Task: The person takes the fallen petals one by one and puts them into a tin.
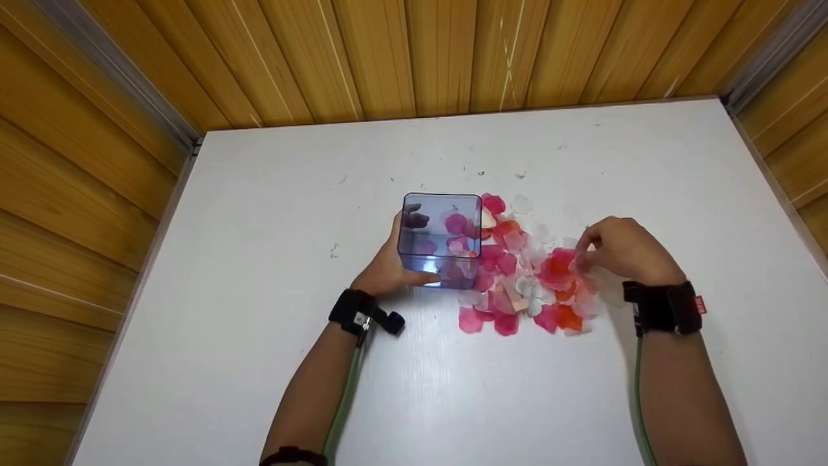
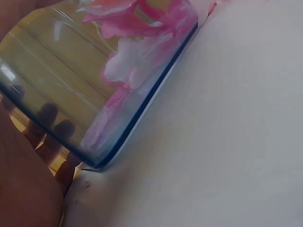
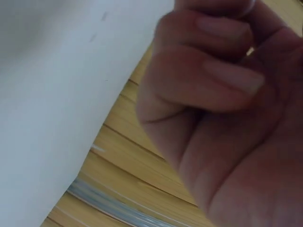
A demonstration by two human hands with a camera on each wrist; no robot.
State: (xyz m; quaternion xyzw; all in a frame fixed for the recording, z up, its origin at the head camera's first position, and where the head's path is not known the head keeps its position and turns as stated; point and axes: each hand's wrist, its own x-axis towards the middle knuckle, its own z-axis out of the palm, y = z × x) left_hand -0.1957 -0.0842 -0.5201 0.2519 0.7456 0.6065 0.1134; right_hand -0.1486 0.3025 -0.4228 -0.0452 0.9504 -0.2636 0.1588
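The left hand (image 1: 387,266) grips the box (image 1: 430,264) on the desk (image 1: 259,213); petals (image 1: 498,259) spread at its two-to-five o'clock; the right hand (image 1: 624,249) reaches their three o'clock edge, pinch unclear; it looks early: few seem boxed, most lie loose.

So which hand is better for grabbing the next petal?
Probably the right hand: its fingertips are at the loose petals, while the left hand is busy holding the see-through box.
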